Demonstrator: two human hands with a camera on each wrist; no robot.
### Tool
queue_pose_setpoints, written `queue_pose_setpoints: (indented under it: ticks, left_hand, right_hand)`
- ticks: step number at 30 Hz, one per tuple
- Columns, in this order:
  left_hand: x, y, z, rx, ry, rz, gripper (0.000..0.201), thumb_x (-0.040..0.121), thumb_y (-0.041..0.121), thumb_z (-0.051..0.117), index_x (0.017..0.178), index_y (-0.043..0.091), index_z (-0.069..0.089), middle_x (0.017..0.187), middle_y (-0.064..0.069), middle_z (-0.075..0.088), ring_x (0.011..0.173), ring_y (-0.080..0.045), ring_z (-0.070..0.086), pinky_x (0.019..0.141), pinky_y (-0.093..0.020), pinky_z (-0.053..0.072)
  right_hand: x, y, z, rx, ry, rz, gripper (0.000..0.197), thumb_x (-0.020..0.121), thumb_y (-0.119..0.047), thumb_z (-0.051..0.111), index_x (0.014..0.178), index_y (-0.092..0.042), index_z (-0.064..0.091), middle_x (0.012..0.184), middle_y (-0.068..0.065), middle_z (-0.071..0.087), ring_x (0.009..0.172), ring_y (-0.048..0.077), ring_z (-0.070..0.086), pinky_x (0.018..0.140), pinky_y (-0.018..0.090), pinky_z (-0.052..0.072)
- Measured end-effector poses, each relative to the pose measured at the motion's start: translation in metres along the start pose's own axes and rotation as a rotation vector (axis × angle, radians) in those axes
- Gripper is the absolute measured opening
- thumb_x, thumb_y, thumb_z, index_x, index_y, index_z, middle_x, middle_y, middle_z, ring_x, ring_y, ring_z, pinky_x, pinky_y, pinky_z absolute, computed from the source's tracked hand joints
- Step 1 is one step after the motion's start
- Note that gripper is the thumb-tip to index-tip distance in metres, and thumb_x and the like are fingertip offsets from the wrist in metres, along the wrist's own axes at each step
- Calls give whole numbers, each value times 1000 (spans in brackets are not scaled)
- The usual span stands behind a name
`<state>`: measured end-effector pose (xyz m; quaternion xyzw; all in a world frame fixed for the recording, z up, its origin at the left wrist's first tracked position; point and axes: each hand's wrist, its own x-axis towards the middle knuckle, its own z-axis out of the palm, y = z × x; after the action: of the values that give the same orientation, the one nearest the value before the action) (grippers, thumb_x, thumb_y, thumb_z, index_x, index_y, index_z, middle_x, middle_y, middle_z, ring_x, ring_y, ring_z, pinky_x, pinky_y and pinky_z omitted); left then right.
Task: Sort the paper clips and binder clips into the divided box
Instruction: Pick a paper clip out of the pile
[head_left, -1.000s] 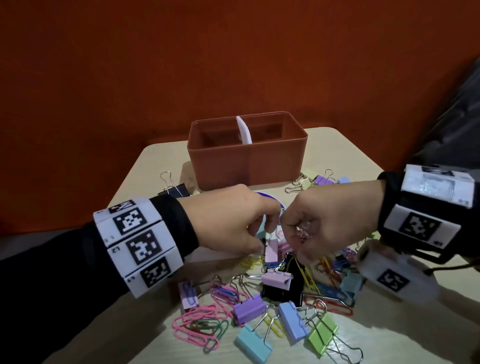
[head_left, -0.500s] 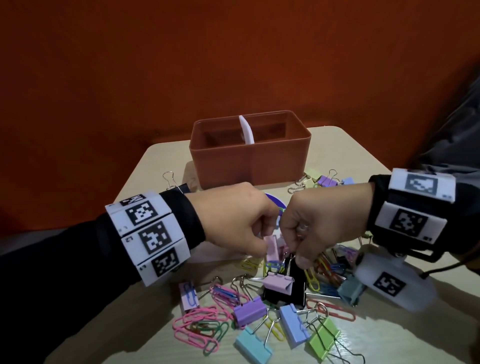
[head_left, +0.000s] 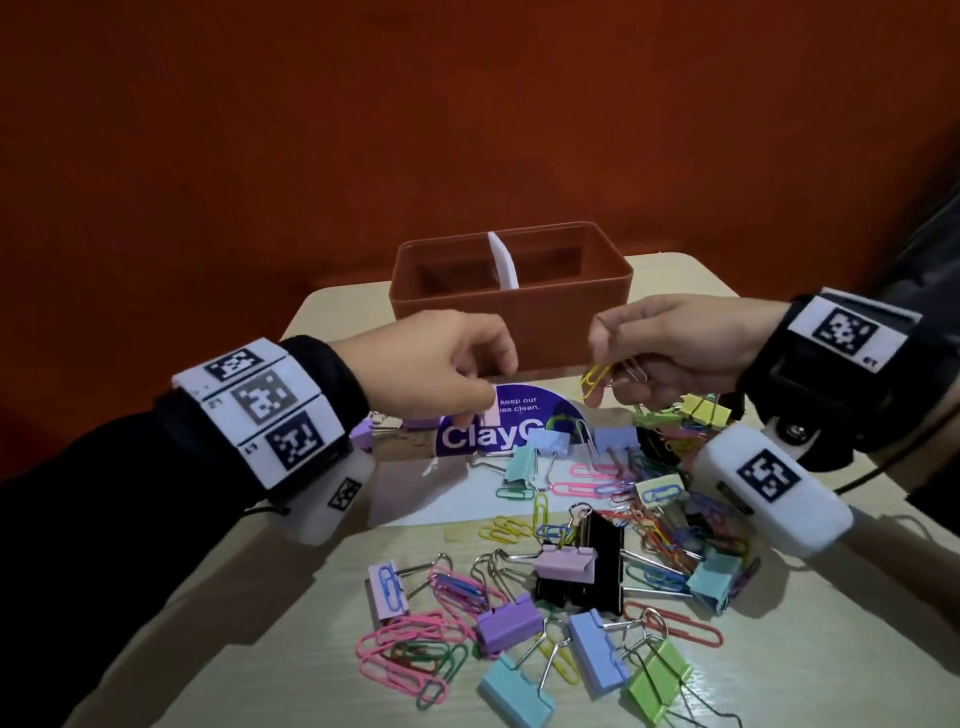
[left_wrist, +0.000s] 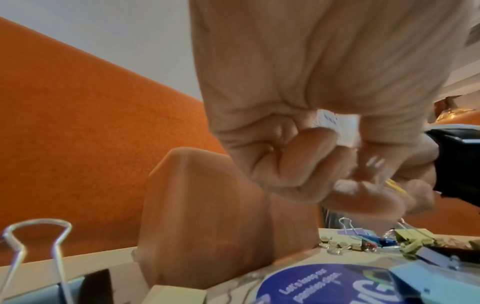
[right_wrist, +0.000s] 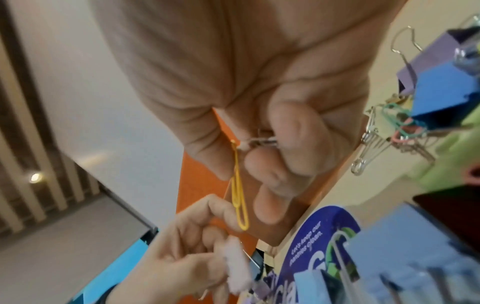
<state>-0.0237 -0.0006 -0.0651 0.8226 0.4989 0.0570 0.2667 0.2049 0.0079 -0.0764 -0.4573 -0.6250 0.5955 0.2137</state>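
A brown divided box (head_left: 511, 317) with a white divider (head_left: 503, 260) stands at the back of the table. In front of it my left hand (head_left: 483, 410) grips a pale pink binder clip (head_left: 490, 417), seen blurred in the right wrist view (right_wrist: 236, 261). To its right, apart from it, my right hand (head_left: 602, 364) pinches a yellow paper clip (head_left: 595, 379) that hangs below thumb and forefinger (right_wrist: 240, 195). A thin silver wire piece (right_wrist: 262, 139) is also caught in those fingers. Both hands hover above the table, just short of the box's front wall.
Several coloured paper clips and binder clips lie mixed across the table's near half (head_left: 571, 571), with a black binder clip (head_left: 597, 561) in the middle. A white sheet with a purple sticker (head_left: 483, 436) lies under the hands. An orange wall (head_left: 311, 156) rises behind the table.
The hands were pressed together low over the pile. They have pulled apart and risen: the right went right with the yellow paper clip, the left keeps the pink binder clip.
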Motion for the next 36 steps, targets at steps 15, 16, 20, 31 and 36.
queue_pose_setpoints:
  ticks: [15,16,20,31,36]
  left_hand:
    - [-4,13,21,427,-175,198,54,74,32,74,123,47,53,112,11,50,85,-1,47,81,-26,44]
    - [-2,12,25,436,-170,212,52,74,32,74,121,45,55,109,11,52,81,-1,47,78,-25,44]
    - [4,10,28,429,-109,221,38,73,28,73,108,34,61,86,12,52,71,-7,51,66,-24,43]
    - [-8,-14,-7,287,46,43,26,82,7,63,96,29,63,81,13,66,71,3,59,61,-13,45]
    - [-25,-22,-11,283,60,-3,24,84,9,64,90,31,63,81,13,64,70,1,59,65,-25,53]
  right_hand:
    - [10,11,-2,-37,-62,14,42,75,20,28,85,-3,61,70,9,52,46,11,40,35,15,26]
    - [10,12,-1,-25,-73,21,35,70,16,34,82,-4,60,69,8,53,45,12,40,36,15,25]
    - [13,15,4,-21,-120,47,36,53,2,37,80,-4,60,62,3,51,42,11,39,36,14,24]
    - [11,19,6,19,-156,20,19,59,-3,37,62,-2,56,53,12,45,39,12,35,37,16,25]
    - [10,16,11,-57,-114,52,20,81,-6,42,70,-4,59,52,0,35,42,10,28,40,18,17]
